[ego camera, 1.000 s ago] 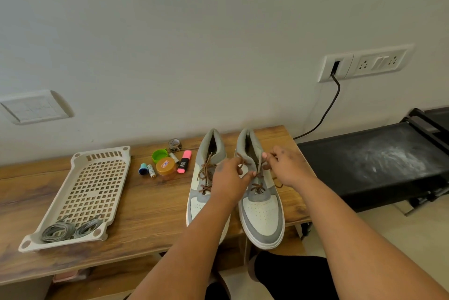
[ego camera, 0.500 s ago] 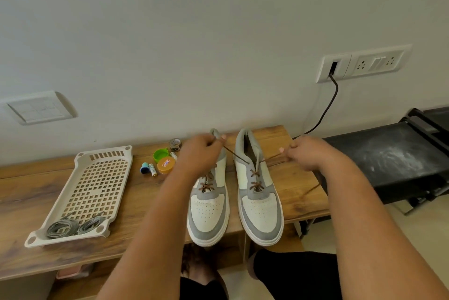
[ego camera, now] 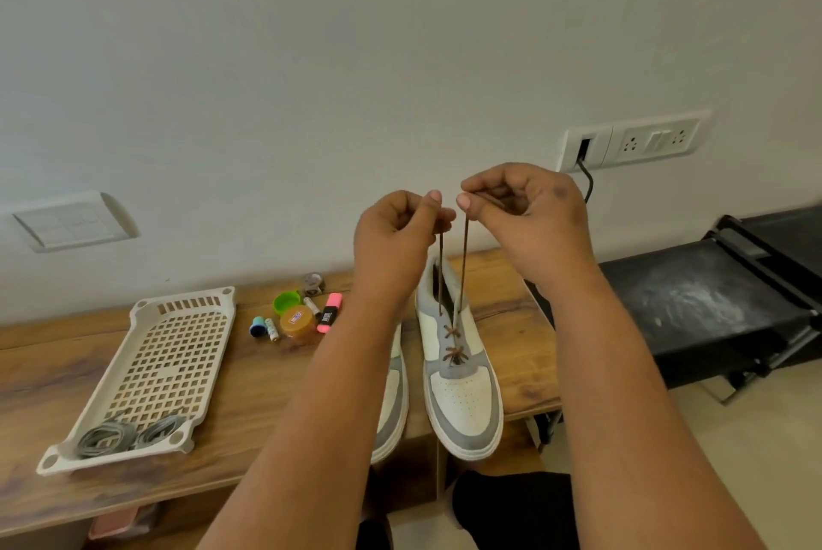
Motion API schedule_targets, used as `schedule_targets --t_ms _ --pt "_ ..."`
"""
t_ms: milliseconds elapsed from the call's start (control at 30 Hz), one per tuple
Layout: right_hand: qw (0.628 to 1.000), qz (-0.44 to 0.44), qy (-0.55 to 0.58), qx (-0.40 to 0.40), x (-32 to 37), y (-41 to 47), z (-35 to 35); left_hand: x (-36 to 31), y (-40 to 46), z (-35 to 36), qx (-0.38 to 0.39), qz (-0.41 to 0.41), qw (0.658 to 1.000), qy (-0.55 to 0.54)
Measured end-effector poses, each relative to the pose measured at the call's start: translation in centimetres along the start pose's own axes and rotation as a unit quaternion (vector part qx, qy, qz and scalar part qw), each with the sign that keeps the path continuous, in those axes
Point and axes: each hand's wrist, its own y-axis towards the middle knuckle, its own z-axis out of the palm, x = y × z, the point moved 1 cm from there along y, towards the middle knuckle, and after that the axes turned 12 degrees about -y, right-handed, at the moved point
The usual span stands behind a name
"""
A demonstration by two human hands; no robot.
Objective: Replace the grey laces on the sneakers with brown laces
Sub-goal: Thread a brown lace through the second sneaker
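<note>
Two white and grey sneakers stand side by side on the wooden table (ego camera: 53, 367). The right sneaker (ego camera: 460, 389) carries a brown lace (ego camera: 462, 269) crossed through its lower eyelets. Both lace ends rise straight up from it. My left hand (ego camera: 396, 233) pinches one end and my right hand (ego camera: 520, 207) pinches the other, both held high above the shoe near the wall. My left forearm covers most of the left sneaker (ego camera: 393, 398). The grey laces (ego camera: 120, 434) lie coiled at the near end of a white perforated tray (ego camera: 178, 340).
Behind the shoes lie small items: a green cap (ego camera: 286, 301), an orange lid (ego camera: 297, 321), a pink highlighter (ego camera: 330, 311), a tape roll (ego camera: 312, 282) and batteries. A black treadmill (ego camera: 711, 304) stands right of the table. A cable hangs from the wall socket (ego camera: 587, 149).
Both hands rose from the sides of the shoe and came together high above it, pulling the two brown lace ends straight up and taut.
</note>
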Motion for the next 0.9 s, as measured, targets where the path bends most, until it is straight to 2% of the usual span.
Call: schedule_targets --t_ms 167,233,333,433,600,733,900 --pt "0.997 -0.002 0.071 -0.027 -0.2 0.4 -0.1 1.1 -0.1 0.7 -0.006 -0.003 0.997 -0.076" --pt "0.996 -0.006 0.081 -0.048 -0.3 0.6 -0.1 1.1 -0.1 0.7 -0.012 0.020 0.995 -0.096" --pt "0.993 -0.025 0.063 -0.095 -0.3 0.7 -0.2 1.1 -0.2 0.8 -0.017 0.057 0.992 -0.109" --pt "0.987 -0.063 0.043 -0.142 0.1 0.8 -0.5 1.2 -0.2 0.7 -0.035 0.060 0.992 -0.103" --pt "0.972 -0.065 0.106 -0.199 0.6 0.8 -0.8 1.3 0.0 0.2 -0.044 0.055 0.990 -0.124" --pt "0.979 -0.032 0.082 -0.183 -0.3 0.9 -0.6 2.1 0.2 -0.2 -0.045 0.036 0.989 -0.134" --pt "0.991 0.063 -0.094 -0.071 -4.8 0.8 0.3 5.1 0.0 -1.9 -0.070 -0.051 0.991 -0.102"
